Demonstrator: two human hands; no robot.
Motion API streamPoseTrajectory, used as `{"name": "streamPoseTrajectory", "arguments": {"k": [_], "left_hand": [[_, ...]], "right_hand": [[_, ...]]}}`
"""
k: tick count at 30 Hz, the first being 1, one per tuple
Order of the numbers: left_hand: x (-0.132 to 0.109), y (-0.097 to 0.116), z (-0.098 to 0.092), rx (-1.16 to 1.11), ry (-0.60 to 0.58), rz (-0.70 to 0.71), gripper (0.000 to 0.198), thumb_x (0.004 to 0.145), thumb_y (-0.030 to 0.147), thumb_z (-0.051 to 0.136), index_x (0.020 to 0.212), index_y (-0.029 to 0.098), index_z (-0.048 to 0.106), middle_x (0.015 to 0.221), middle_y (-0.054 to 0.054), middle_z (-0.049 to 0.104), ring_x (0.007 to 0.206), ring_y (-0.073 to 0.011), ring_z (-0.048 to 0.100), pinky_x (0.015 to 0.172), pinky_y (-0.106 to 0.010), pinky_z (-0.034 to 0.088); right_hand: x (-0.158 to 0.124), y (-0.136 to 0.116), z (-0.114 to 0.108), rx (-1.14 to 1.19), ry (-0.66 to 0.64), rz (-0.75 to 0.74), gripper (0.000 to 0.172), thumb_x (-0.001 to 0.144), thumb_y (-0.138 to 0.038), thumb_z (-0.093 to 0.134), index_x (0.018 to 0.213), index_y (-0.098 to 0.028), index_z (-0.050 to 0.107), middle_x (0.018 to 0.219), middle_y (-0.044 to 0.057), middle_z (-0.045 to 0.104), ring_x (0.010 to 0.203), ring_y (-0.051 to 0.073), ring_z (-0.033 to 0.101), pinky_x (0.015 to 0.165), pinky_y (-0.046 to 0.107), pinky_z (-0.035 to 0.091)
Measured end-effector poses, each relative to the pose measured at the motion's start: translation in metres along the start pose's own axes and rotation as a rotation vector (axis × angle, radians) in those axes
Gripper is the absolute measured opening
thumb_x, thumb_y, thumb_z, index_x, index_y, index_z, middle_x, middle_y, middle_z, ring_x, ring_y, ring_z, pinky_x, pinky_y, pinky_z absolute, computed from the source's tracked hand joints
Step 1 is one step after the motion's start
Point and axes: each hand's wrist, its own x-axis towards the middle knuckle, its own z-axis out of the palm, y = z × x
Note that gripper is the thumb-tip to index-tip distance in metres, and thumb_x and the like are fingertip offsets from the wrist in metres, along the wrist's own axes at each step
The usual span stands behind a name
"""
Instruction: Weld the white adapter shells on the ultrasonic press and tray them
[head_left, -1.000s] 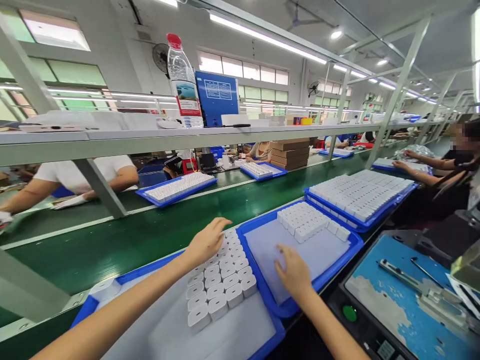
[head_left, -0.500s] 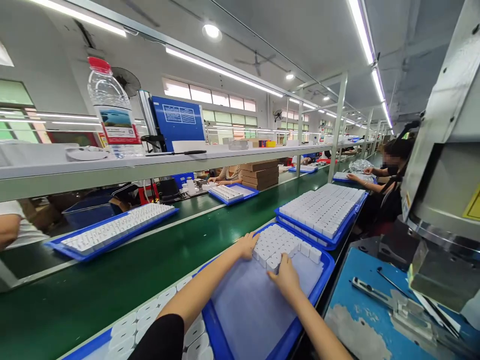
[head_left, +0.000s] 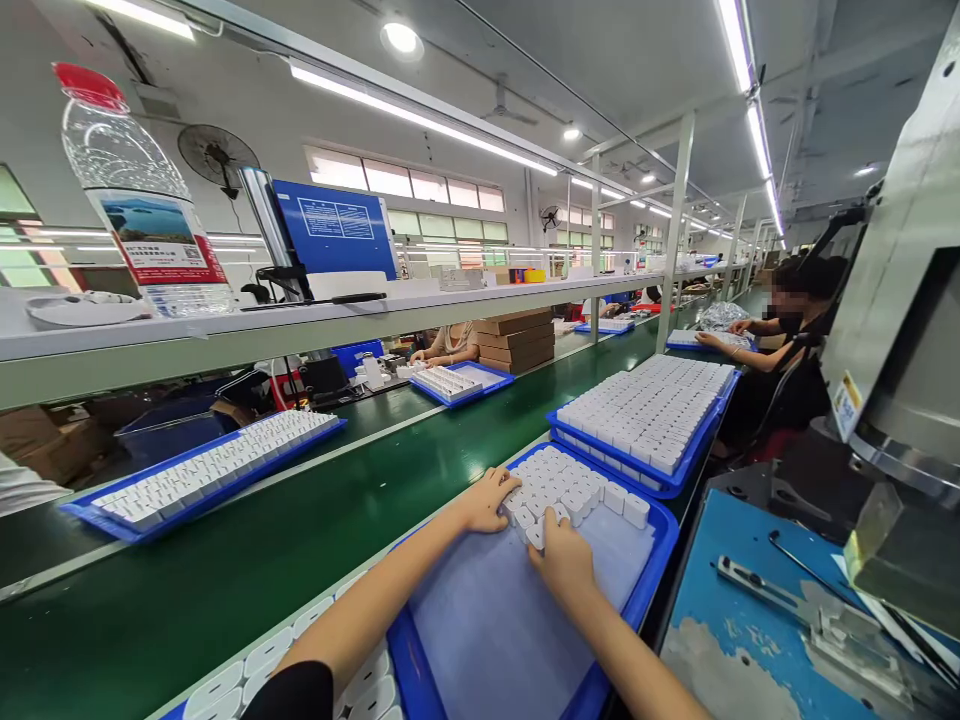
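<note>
A blue tray (head_left: pixel 663 560) lined with a pale sheet (head_left: pixel 495 610) lies in front of me. At its far end several small white rounded blocks (head_left: pixel 555 478) stand packed in rows. My left hand (head_left: pixel 489 500) rests against the left edge of these rows, fingers apart and touching the outer blocks. Thumb and fingers of my right hand (head_left: pixel 566 560) are closed around a white block (head_left: pixel 535 534) at the near edge of the group. That block sits against its neighbours, and the fingers partly hide it.
Stacked trays of white blocks (head_left: pixel 645 410) stand just beyond. More white blocks (head_left: pixel 259 650) lie under my left arm. Across the green conveyor (head_left: pixel 300 530) is another filled tray (head_left: pixel 217 470). At right stands a machine with a blue plate (head_left: pixel 739 570). A co-worker (head_left: pixel 802 330) sits farther along.
My right hand has shifted slightly left with the block, closer to my left hand. My left hand stays at the rows' left edge. The view has turned a little to the right.
</note>
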Motion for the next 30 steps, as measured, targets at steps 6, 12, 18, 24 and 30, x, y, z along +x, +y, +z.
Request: {"name": "streamPoseTrajectory", "arguments": {"k": [6,12,18,24,30], "left_hand": [[0.001,-0.003,0.004,-0.04,0.038,-0.009,0.07,0.062,0.025,0.065,0.128,0.024,0.041,0.128,-0.011,0.039,0.117,-0.0314,0.037,0.101,-0.044,0.035],[0.003,-0.008,0.002,-0.062,0.021,0.003,0.07,0.061,0.027,0.068,0.126,0.026,0.043,0.121,-0.009,0.041,0.111,-0.0305,0.04,0.097,-0.045,0.038],[0.005,-0.014,0.002,-0.053,0.028,0.05,0.062,0.065,0.03,0.065,0.123,0.026,0.046,0.118,-0.008,0.043,0.109,-0.0299,0.041,0.097,-0.044,0.036],[0.004,-0.012,0.007,-0.056,0.061,0.117,0.059,0.066,0.029,0.064,0.121,0.023,0.043,0.121,-0.009,0.045,0.111,-0.03,0.042,0.099,-0.043,0.035],[0.007,-0.016,0.008,-0.04,0.085,0.175,0.068,0.063,0.053,0.072,0.116,0.019,0.047,0.117,-0.011,0.049,0.109,-0.0309,0.043,0.099,-0.043,0.034]], "right_hand": [[0.001,0.007,0.001,-0.001,0.027,0.039,0.042,0.087,-0.029,0.054,0.125,-0.013,0.047,0.104,0.016,0.064,0.091,0.028,0.065,0.068,0.032,0.047],[-0.002,0.006,0.005,-0.01,0.027,0.025,0.05,0.086,-0.031,0.057,0.13,-0.01,0.044,0.107,0.017,0.064,0.093,0.028,0.065,0.07,0.031,0.048],[-0.001,0.0,0.002,-0.042,0.022,0.007,0.045,0.088,-0.033,0.056,0.125,-0.008,0.048,0.104,0.017,0.065,0.091,0.027,0.066,0.07,0.031,0.049],[0.006,0.002,0.004,-0.02,0.031,-0.015,0.04,0.087,-0.032,0.055,0.12,-0.009,0.051,0.104,0.017,0.065,0.091,0.027,0.066,0.072,0.032,0.049],[0.012,-0.002,0.011,-0.035,0.064,-0.036,0.034,0.084,-0.034,0.058,0.107,-0.009,0.056,0.098,0.018,0.066,0.087,0.027,0.066,0.068,0.032,0.049]]}}
